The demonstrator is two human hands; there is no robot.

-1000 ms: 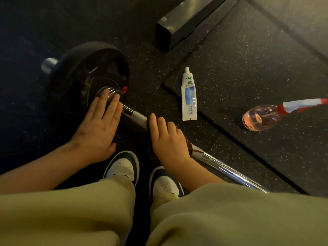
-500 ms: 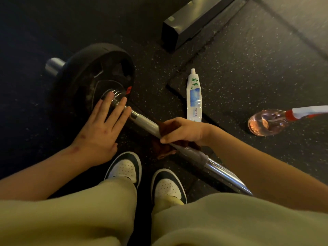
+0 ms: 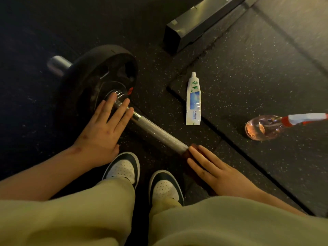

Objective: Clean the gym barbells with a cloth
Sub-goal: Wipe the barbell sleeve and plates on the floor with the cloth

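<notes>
Tube (image 3: 193,100), green Chinese lettering, near barbell (image 3: 156,132)

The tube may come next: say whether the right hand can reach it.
Likely yes: the right hand lies flat on the cloth; only the bar and bare floor lie between it and the tube.

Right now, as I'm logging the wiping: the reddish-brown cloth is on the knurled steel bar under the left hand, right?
Wrong hand. The head view shows the reddish-brown cloth on the knurled steel bar under the right hand; the left hand rests bare by the black weight plate.
</notes>
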